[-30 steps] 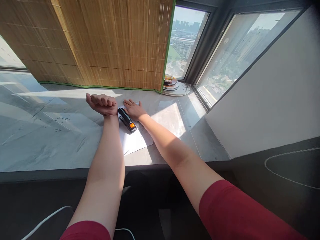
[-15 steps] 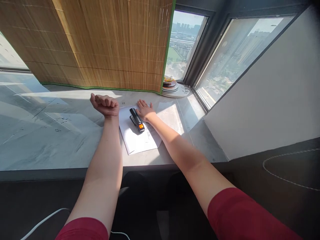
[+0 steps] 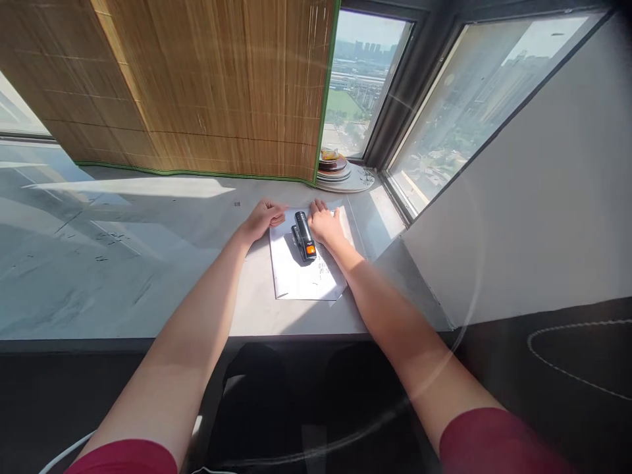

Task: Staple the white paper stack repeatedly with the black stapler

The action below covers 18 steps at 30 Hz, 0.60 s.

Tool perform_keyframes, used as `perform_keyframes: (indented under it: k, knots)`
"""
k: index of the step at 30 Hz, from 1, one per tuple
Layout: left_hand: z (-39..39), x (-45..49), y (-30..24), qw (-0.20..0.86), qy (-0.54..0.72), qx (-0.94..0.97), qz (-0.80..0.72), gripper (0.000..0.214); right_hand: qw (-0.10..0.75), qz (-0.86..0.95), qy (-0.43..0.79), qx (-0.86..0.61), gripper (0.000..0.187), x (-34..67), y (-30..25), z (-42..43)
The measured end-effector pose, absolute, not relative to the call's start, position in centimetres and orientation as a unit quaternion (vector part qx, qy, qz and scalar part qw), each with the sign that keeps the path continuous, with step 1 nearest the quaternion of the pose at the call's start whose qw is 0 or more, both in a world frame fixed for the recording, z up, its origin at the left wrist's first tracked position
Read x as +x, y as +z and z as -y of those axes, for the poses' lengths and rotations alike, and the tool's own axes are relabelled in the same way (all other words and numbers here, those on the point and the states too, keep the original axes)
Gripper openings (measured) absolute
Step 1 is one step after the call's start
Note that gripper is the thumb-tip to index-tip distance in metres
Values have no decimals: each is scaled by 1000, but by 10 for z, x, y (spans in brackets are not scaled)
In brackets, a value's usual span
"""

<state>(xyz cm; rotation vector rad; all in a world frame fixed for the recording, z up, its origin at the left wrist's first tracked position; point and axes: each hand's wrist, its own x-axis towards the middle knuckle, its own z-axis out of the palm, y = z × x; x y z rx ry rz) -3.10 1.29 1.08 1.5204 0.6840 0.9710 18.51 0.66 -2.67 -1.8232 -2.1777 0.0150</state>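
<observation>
A bamboo blind [image 3: 212,85] hangs behind stacked plates [image 3: 334,172].

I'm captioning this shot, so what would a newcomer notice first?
Two bare arms reach to a sheet of paper on the grey stone sill, where a black stapler with an orange button lies between the left hand and the right hand. Behind hangs a wide bamboo blind, and right of it a window shows a sunlit city far below.
</observation>
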Motion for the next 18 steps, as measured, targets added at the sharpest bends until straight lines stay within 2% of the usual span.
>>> perform_keyframes:
  k: [4,6,10,12,14,18]
  knots:
    - [-11,-23,7,447,378,732,-349,62,162,760,27,-628,51,184,-26,-10]
    - [-11,-22,6,420,370,743,-367,60,182,755,31,-630,50,185,-21,-11]
    - [-13,-22,4,436,372,720,-391,62,227,742,53,-628,40,186,1,-6]
    - [-14,-23,4,452,375,708,-393,63,232,756,92,-605,47,187,15,3]
    - [-15,-22,3,463,384,694,-396,63,223,784,130,-564,55,188,27,14]
    - [-16,-21,3,480,404,665,-406,60,168,830,184,-499,50,190,37,32]
